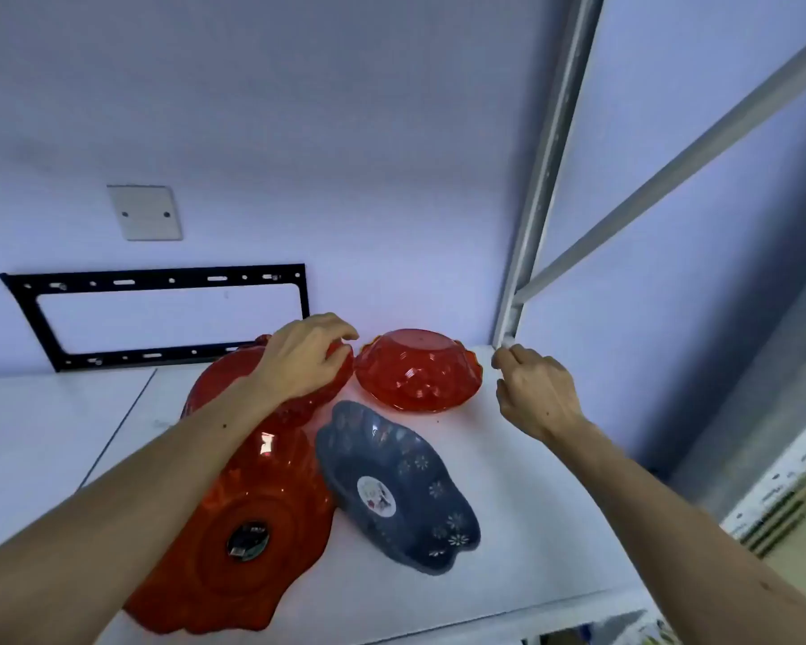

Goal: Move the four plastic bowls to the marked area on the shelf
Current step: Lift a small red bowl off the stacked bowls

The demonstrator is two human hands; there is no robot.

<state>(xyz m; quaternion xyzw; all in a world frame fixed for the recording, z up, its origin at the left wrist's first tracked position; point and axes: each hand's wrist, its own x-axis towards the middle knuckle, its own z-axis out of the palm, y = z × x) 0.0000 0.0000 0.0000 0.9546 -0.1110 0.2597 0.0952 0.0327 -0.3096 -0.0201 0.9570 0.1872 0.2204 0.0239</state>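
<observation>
Left hand (306, 356) resting on top of the red bowl (233, 379) near the shelf's (508, 458) back edge, fingers (340, 335) curved loosely over its rim, half open, not clamping. Right hand (533, 388) hovering near the back right corner, fingers curled in loosely, empty, fingertips just beside the grey upright post (538, 188); touching it or not, impossible to say. Sitting upside down between the two hands, close to the back edge: a second red bowl (417, 372). Lying tilted near the middle of the shelf: a blue-grey bowl (399, 488) with a round sticker inside. Lying toward the front left, partly under the left forearm: a large red bowl (252, 528) with a dark label. All four bowls crowding together, edges touching or nearly so.
</observation>
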